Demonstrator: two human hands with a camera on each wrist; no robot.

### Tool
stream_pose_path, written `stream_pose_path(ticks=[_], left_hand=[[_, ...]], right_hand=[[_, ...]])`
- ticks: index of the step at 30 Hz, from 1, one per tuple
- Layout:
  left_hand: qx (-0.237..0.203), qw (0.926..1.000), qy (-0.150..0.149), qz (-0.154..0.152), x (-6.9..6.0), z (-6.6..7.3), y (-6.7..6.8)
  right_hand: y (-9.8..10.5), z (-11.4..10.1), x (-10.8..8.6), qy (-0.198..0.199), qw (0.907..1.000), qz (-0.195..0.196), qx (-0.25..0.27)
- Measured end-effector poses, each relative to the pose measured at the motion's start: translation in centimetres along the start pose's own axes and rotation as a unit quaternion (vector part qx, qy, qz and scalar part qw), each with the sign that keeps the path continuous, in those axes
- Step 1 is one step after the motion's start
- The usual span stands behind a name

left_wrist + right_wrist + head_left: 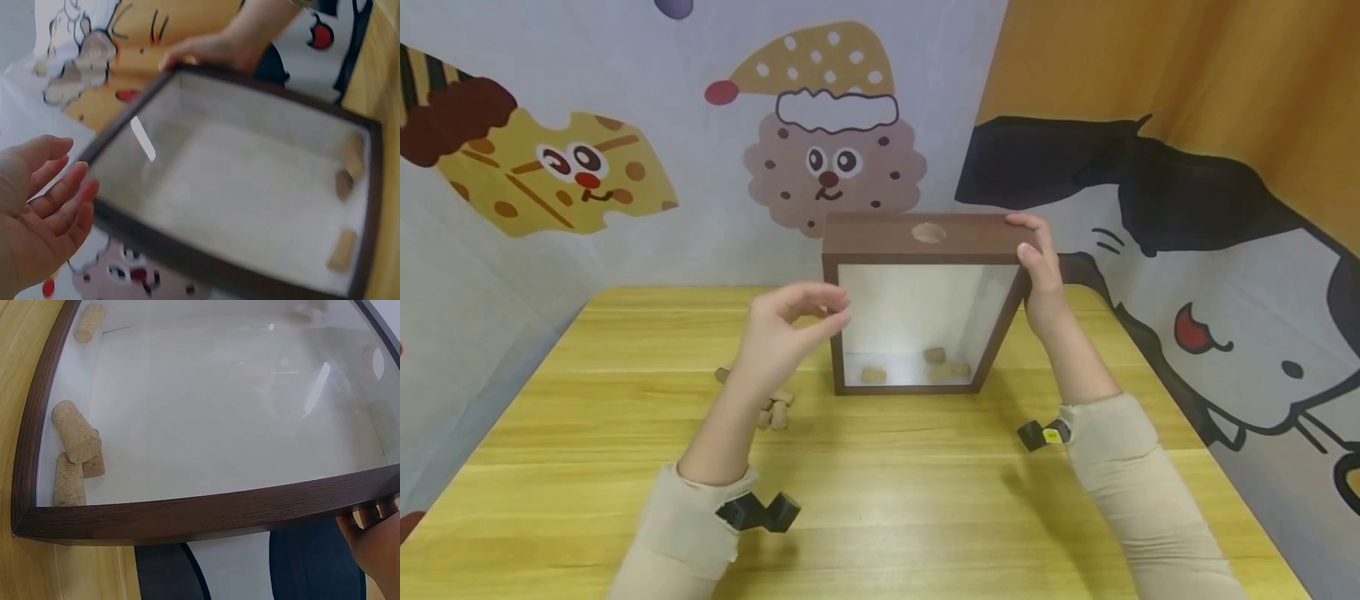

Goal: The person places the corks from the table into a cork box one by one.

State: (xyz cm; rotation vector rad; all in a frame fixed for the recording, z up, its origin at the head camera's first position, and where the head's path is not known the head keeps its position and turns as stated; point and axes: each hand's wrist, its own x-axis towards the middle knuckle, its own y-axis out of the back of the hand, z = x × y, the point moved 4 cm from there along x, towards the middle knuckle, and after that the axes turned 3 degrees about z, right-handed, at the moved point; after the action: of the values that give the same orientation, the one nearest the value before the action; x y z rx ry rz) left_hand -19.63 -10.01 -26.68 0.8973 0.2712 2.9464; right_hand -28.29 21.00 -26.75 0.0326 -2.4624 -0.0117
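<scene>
A dark brown wooden box frame (pixel 880 238) with a clear front stands upright on the table, a round hole (pixel 929 233) in its top. Several corks (pixel 75 432) lie along the bottom inside it. My right hand (pixel 1042 271) grips the box's upper right corner, thumb on the front edge and fingers over the top. Beside the upper left edge is my left hand (pixel 778 333), its fingers slightly bent and nothing between them in the left wrist view. More loose corks (pixel 779 415) lie on the table left of the box, partly hidden behind my left forearm.
The yellow wood-grain table (pixel 880 517) reaches back to a cloth backdrop (pixel 647 58) printed with cartoon figures. Small black cameras (pixel 763 511) are worn on both wrists, over beige sleeves (pixel 1120 458).
</scene>
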Motion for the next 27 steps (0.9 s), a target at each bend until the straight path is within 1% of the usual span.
stream_pose_path(ticks=[3, 4, 8, 10, 13, 16, 18, 19, 22, 25, 27], left_hand=[[0.008, 0.9999, 0.007, 0.012, -1.3, -1.7, 1.5], [0.011, 0.9997, 0.013, 0.017, -1.8, -2.1, 2.0], [0.032, 0.9976, 0.051, 0.034, -3.5, -3.2, 4.1], [0.04, 0.9958, 0.072, 0.042, -4.3, -4.0, 5.2], [0.053, 0.993, 0.093, 0.052, -5.1, -6.5, 7.2], [0.071, 0.9893, 0.115, 0.056, -5.6, -9.1, 9.2], [0.089, 0.9863, 0.129, 0.054, -5.8, -10.3, 10.2], [0.097, 0.9845, 0.136, 0.052, -5.9, -10.6, 10.6], [0.124, 0.9787, 0.159, 0.042, -6.2, -10.8, 11.3], [0.142, 0.973, 0.18, 0.023, -6.5, -11.2, 11.9], [0.147, 0.9703, 0.192, 0.011, -6.8, -12.5, 12.4]], right_hand=[[0.0, 0.0, 0.0, 0.003, 1.0, -0.001, 0.001], [0.0, 0.0, 0.0, 0.004, 1.0, -0.001, 0.002], [-0.1, 0.0, 0.0, 0.008, 0.9999, 0.001, 0.007], [-0.1, 0.0, 0.1, 0.009, 0.9999, 0.003, 0.009], [-0.1, 0.0, 0.2, 0.008, 0.9999, 0.007, 0.01], [0.0, 0.0, 0.1, 0.005, 0.9999, 0.009, 0.008], [0.1, 0.0, 0.1, 0.002, 0.9999, 0.009, 0.01], [0.1, 0.0, 0.1, 0.003, 0.9999, 0.008, 0.01], [0.0, 0.1, 0.1, 0.004, 0.9999, 0.005, 0.012], [0.0, 0.1, 0.1, 0.005, 0.9999, 0.003, 0.009], [0.0, 0.1, 0.0, 0.004, 1.0, 0.003, 0.007]])
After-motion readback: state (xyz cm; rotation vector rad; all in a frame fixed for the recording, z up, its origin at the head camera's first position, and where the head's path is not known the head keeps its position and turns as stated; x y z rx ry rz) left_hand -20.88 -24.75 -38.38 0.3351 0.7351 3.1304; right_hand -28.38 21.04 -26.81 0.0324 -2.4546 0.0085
